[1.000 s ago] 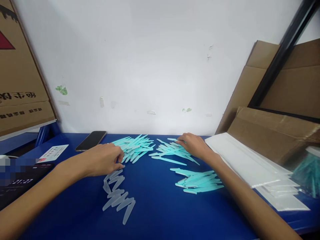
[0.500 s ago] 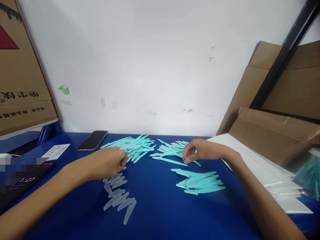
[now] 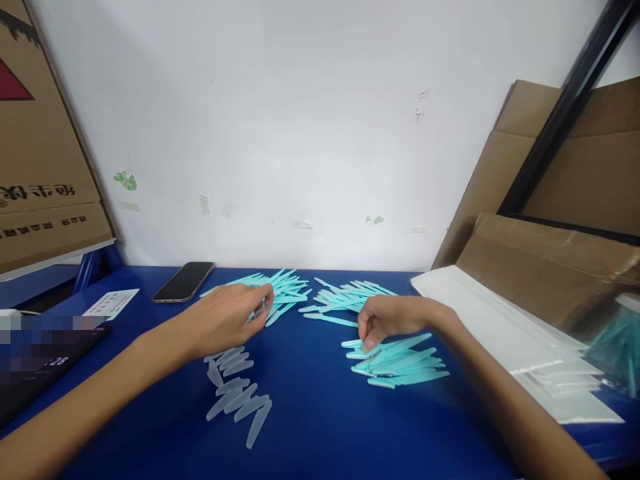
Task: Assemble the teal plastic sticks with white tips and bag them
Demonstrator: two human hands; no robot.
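- The right hand (image 3: 387, 317) has its fingertips down at the left ends of a near pile of thin, pale blue-green plastic sticks (image 3: 405, 367).
- Those sticks lie mostly sideways, and some of their right ends tip up toward the wall. From the fingertips, most of their length goes off to the right.
- The right fingers are bent close together. I can't tell if they pinch a stick.
- The left hand (image 3: 227, 317) is in front of the far left pile of blue-green sticks (image 3: 287, 295). Its thumb and finger curl toward each other, and I can't see if anything is between them.
- Those sticks cross every which way. The right hand is nearer the far right pile (image 3: 345, 297).
- Flat, see-through, long pieces (image 3: 235, 385) lie on my side of the left hand, mostly slanting.
- Bare blue table top (image 3: 310, 413) shows between them and the near pile.
- The white wall (image 3: 320, 147) stands right behind the far piles. Flat white packets (image 3: 480, 327) lie past the right wrist, and a black phone (image 3: 183, 282) lies left of the far left pile.
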